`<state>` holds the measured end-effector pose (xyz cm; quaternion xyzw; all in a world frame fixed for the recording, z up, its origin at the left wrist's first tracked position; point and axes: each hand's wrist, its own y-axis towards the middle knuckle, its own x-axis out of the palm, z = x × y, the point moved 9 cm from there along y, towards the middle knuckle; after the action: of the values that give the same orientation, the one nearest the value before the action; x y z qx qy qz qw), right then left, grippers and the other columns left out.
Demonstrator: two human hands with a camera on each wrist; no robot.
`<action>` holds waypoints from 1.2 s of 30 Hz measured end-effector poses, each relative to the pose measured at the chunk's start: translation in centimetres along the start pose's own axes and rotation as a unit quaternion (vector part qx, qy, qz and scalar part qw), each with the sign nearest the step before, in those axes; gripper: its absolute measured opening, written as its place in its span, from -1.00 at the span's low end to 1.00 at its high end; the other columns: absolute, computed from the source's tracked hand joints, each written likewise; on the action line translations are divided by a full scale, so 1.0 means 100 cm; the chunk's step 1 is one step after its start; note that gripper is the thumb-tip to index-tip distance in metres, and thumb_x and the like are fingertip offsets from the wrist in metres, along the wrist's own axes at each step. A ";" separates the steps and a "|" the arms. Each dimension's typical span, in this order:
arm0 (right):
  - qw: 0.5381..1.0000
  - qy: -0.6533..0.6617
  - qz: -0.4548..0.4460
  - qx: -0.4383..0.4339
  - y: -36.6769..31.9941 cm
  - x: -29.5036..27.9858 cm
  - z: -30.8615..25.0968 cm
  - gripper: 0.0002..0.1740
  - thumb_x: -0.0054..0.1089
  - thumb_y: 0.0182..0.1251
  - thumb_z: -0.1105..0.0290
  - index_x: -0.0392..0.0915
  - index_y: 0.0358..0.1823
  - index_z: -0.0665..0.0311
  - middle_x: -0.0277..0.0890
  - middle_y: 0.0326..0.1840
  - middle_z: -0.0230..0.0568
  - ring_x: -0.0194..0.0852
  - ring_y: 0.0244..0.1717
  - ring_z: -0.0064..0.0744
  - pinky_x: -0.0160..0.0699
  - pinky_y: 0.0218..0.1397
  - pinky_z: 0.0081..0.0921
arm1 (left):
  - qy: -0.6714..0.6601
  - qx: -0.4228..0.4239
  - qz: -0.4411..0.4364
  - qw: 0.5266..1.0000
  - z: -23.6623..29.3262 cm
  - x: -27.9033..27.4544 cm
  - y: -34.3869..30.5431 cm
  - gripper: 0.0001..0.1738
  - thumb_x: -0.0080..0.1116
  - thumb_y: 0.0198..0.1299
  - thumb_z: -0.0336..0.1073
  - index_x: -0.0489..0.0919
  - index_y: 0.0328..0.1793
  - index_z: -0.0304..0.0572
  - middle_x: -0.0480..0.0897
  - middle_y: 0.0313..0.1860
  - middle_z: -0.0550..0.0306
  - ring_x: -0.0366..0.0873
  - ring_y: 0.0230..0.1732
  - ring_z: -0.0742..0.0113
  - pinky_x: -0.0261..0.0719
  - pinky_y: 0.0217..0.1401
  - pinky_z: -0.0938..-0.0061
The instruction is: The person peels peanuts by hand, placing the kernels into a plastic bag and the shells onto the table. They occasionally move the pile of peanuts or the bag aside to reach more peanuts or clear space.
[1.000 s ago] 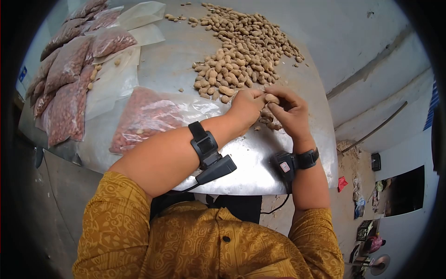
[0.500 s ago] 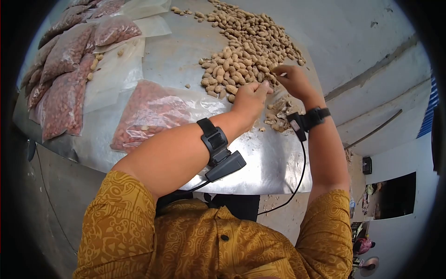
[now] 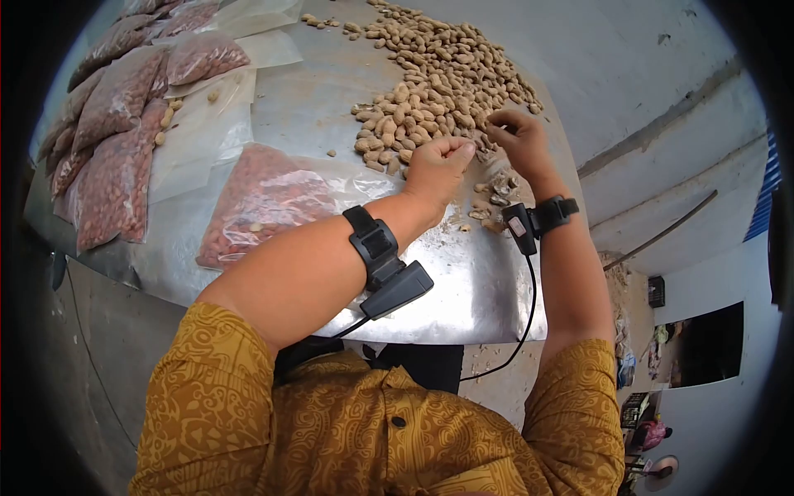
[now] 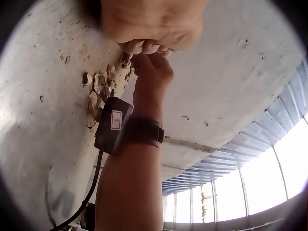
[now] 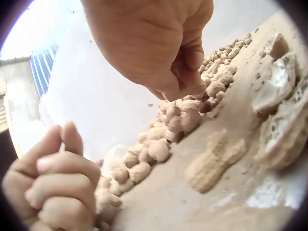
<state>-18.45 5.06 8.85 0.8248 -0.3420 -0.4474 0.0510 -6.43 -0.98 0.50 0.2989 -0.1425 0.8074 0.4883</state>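
Note:
My left hand (image 3: 437, 178) is over the metal table beside the near edge of a pile of unshelled peanuts (image 3: 438, 74). Its fingers are curled and the thumb meets the forefinger in the right wrist view; no object shows in its grasp. Over the pile's right edge, my right hand (image 3: 523, 147) bends its fingers down, thumb and fingertips close together among the peanuts. Whether it pinches a peanut I cannot tell. A dark reddish kernel (image 5: 206, 106) lies below those fingertips. Split shells (image 3: 501, 186) lie under the right wrist, with a pale shell piece (image 5: 214, 161) nearer the pile.
A clear bag of reddish kernels (image 3: 265, 202) lies by my left forearm. Filled bags (image 3: 120, 91) are stacked at the table's far left, with flat plastic bags (image 3: 203, 132) and a few peanuts beside them. A grey wall (image 3: 645, 91) rises past the table's right edge.
A second ago both hands met around a peanut above the shells. They have since separated, the right hand moving up to the pile's edge; the left has stayed near it.

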 end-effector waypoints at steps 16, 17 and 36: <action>0.875 0.467 0.035 0.123 -0.085 0.013 -0.007 -0.82 0.19 0.18 0.47 0.53 -0.20 0.38 0.53 -0.35 -0.31 0.41 -0.43 -0.64 0.44 -0.34 -0.73 | 0.420 0.171 -0.103 0.885 0.023 0.036 -0.014 -0.74 0.13 0.16 -0.23 0.61 -0.15 -0.28 0.61 -0.42 0.16 0.50 -0.38 0.49 0.43 -0.30 0.56; 0.880 0.456 0.024 0.130 -0.086 0.015 -0.005 -0.83 0.18 0.20 0.45 0.52 -0.20 0.37 0.53 -0.35 -0.32 0.40 -0.43 -0.65 0.44 -0.34 -0.74 | 0.439 0.188 -0.100 0.873 0.024 0.037 -0.015 -0.74 0.13 0.15 -0.22 0.62 -0.18 -0.27 0.59 -0.45 0.14 0.50 -0.40 0.45 0.42 -0.32 0.53; 0.813 0.563 0.072 0.132 -0.095 0.034 -0.006 -0.87 0.10 0.26 0.43 0.49 -0.24 0.35 0.48 -0.42 -0.32 0.37 -0.48 -0.64 0.38 -0.46 -0.74 | 0.478 0.244 -0.076 0.840 0.039 0.041 -0.023 -0.80 0.18 0.05 -0.27 0.60 -0.35 -0.29 0.53 -0.53 0.05 0.48 -0.47 0.25 0.41 -0.38 0.42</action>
<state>-11.87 10.05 3.11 0.9042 -0.3677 0.1494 0.1579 -4.45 0.96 5.95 -0.0046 0.3333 0.8191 0.4669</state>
